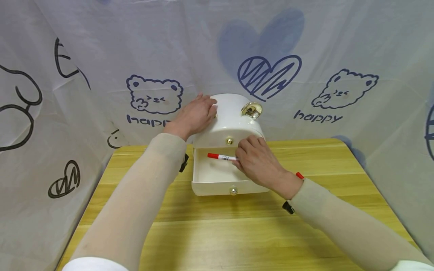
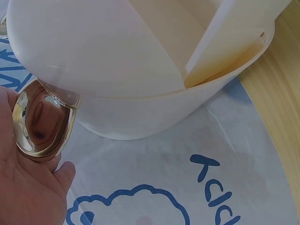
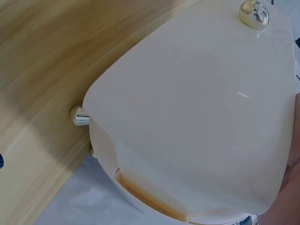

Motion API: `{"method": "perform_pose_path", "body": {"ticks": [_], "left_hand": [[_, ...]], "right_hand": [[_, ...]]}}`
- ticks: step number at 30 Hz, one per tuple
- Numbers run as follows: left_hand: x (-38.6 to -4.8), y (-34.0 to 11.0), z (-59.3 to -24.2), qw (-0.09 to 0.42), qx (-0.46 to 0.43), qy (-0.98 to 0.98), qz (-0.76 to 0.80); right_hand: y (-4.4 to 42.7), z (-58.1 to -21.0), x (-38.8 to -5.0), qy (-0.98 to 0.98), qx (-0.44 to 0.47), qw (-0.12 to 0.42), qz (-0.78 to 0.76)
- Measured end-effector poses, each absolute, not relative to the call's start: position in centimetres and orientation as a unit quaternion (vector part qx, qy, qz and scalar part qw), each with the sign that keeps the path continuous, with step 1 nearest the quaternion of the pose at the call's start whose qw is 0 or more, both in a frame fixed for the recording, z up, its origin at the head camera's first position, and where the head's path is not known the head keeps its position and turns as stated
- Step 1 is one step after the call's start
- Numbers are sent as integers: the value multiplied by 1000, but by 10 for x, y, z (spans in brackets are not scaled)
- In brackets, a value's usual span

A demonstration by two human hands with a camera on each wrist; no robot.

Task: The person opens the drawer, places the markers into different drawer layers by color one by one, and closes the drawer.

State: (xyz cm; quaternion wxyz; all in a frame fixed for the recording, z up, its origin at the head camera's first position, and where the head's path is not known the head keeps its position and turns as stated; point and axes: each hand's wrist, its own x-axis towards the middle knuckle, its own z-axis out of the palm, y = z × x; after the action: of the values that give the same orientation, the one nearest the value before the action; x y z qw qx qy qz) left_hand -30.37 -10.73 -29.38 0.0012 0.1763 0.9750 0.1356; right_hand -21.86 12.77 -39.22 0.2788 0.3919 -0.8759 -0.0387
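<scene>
A white box (image 1: 234, 113) with a rounded top has its lower drawer (image 1: 230, 187) pulled out. At the box's upper left, my left hand (image 1: 196, 114) grips a shiny gold disc (image 2: 44, 122), with the palm (image 2: 28, 197) against it in the left wrist view. My right hand (image 1: 259, 162) pinches a red-capped white marker (image 1: 223, 157) above the open drawer, the cap pointing left. The right wrist view shows only part of the right hand (image 3: 286, 192) at its edge, beside the white front (image 3: 187, 108); the marker is hidden there.
A second gold disc (image 1: 252, 110) sticks out at the box's upper right. Gold knobs (image 1: 229, 141) are on the front. A small red tip (image 1: 300, 175) shows behind my right wrist. The wooden table (image 1: 220, 229) meets a printed cloth (image 1: 210, 49) behind the box.
</scene>
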Motion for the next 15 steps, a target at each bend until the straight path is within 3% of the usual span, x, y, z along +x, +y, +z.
{"method": "perform_pose_path", "body": {"ticks": [15], "left_hand": [[-303, -106, -294, -10, 175, 978, 117]], "right_hand": [[128, -393, -220, -873, 396, 283, -30]]}}
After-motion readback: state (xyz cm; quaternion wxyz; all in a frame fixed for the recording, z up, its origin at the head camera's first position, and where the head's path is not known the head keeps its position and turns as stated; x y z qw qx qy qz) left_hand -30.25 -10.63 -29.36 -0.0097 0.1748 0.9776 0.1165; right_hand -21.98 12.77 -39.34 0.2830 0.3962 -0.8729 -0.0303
